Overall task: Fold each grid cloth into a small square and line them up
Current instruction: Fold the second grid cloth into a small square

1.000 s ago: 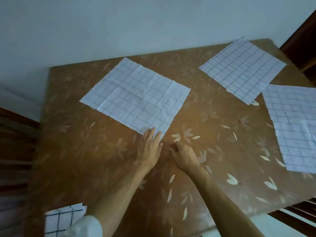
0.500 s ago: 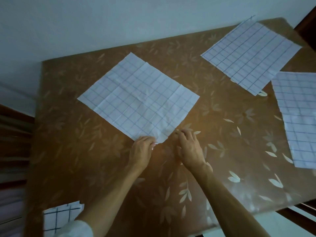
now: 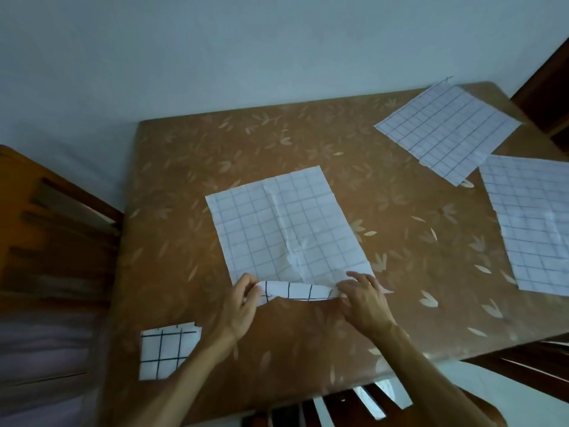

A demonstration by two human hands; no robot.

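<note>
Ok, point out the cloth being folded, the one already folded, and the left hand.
cloth being folded (image 3: 286,229), head view, on the flat gridded middle.
folded cloth (image 3: 163,349), head view, centre of the small square near the table's front left corner.
left hand (image 3: 241,306), head view, on the back of the hand.

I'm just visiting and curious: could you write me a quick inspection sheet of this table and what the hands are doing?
Surface: brown leaf-patterned table.
Job's things: centre cloth, near edge lifted; folded square near left; two flat cloths at right.
Clutter: nothing seen.
Grip: left hand and right hand each pinch a near corner of the centre cloth.
Cables: nothing seen.
Surroundings: pale wall; wooden chairs.
</note>
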